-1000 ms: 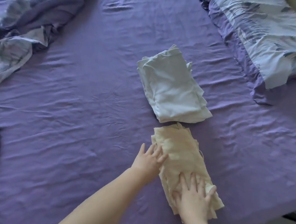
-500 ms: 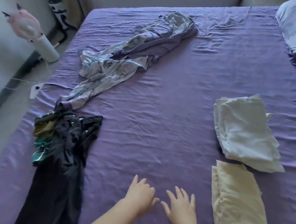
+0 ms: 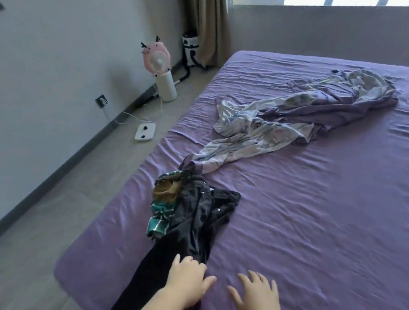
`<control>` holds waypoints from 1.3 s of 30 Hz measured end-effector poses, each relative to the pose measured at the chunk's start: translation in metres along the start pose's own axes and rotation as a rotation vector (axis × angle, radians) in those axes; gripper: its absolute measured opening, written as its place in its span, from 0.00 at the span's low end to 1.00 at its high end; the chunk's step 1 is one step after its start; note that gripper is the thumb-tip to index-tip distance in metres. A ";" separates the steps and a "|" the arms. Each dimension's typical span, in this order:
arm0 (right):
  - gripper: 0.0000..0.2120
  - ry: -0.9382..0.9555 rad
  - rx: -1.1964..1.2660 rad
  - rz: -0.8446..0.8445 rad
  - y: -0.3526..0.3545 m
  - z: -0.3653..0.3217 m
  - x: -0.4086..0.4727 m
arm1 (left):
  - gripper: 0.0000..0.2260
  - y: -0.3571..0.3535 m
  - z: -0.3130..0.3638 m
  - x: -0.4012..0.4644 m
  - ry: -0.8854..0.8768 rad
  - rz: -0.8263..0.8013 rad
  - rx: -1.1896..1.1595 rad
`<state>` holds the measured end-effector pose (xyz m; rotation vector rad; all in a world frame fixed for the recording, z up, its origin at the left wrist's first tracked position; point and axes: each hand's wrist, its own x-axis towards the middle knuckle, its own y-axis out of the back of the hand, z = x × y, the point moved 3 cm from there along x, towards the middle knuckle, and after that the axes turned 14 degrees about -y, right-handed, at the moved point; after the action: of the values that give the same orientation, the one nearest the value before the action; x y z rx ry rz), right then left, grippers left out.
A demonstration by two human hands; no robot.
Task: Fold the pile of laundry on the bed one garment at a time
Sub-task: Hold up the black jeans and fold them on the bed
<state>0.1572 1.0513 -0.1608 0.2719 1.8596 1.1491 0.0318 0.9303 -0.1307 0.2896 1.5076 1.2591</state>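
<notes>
Black jeans (image 3: 185, 231) under left hand (image 3: 189, 278) — right hand (image 3: 258, 296) spread flat.

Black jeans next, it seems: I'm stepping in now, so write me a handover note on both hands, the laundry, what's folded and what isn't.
Left hand: on the black jeans, fingers curled at their edge; grip unclear.
Right hand: open, flat on the purple sheet, holding nothing.
A green striped garment lies partly under the jeans; crumpled pale printed bedding lies beyond.
Done: no folded items in view.
Left: jeans and green striped garment, both unfolded.
</notes>
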 end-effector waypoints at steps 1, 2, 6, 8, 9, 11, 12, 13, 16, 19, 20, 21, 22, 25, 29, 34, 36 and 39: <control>0.27 -0.005 0.013 0.001 0.002 -0.016 0.006 | 0.24 0.004 -0.018 0.000 0.017 0.003 -0.009; 0.27 -0.009 0.033 0.002 0.004 -0.032 0.012 | 0.24 0.007 -0.035 0.001 0.030 0.005 -0.019; 0.27 -0.044 0.132 0.011 0.013 -0.089 0.043 | 0.24 0.025 -0.092 0.019 0.047 0.040 -0.082; 0.27 -0.067 0.199 0.011 0.015 -0.111 0.062 | 0.24 0.032 -0.114 0.037 0.043 0.072 -0.126; 0.27 -0.086 0.238 0.004 0.015 -0.120 0.073 | 0.24 0.035 -0.123 0.048 0.042 0.090 -0.163; 0.28 -0.131 0.284 -0.012 0.012 -0.134 0.097 | 0.24 0.039 -0.136 0.073 0.049 0.117 -0.256; 0.29 -0.152 0.281 -0.012 0.010 -0.139 0.109 | 0.24 0.041 -0.141 0.087 0.053 0.130 -0.301; 0.29 -0.173 0.271 -0.006 0.008 -0.143 0.122 | 0.24 0.042 -0.145 0.102 0.058 0.143 -0.337; 0.29 -0.216 0.252 0.036 0.005 -0.150 0.159 | 0.26 0.047 -0.150 0.149 0.085 0.199 -0.377; 0.29 -0.242 0.290 0.077 0.003 -0.149 0.194 | 0.29 0.049 -0.149 0.191 0.113 0.261 -0.362; 0.29 -0.252 0.328 0.088 0.003 -0.147 0.205 | 0.31 0.048 -0.148 0.202 0.125 0.266 -0.363; 0.29 -0.264 0.388 0.096 0.003 -0.146 0.214 | 0.33 0.046 -0.148 0.212 0.140 0.260 -0.364; 0.30 -0.282 0.463 0.100 0.002 -0.144 0.221 | 0.36 0.043 -0.148 0.219 0.155 0.245 -0.354; 0.33 -0.331 0.642 0.127 0.001 -0.142 0.232 | 0.39 0.033 -0.150 0.226 0.186 0.219 -0.284; 0.33 -0.262 0.783 0.225 0.012 -0.143 0.219 | 0.36 0.041 -0.159 0.215 0.147 0.354 -0.274; 0.31 -0.146 0.823 0.345 0.051 -0.126 0.172 | 0.35 0.076 -0.164 0.168 0.094 0.504 -0.715; 0.30 -0.111 0.815 0.393 0.075 -0.115 0.147 | 0.33 0.097 -0.158 0.142 0.095 0.574 -0.843; 0.30 -0.021 0.796 0.449 0.111 -0.097 0.100 | 0.29 0.133 -0.136 0.099 0.102 0.639 -0.960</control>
<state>-0.0036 1.1117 -0.1149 1.1862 2.2258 0.6066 -0.1738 0.9837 -0.1014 0.0542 0.7384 2.3736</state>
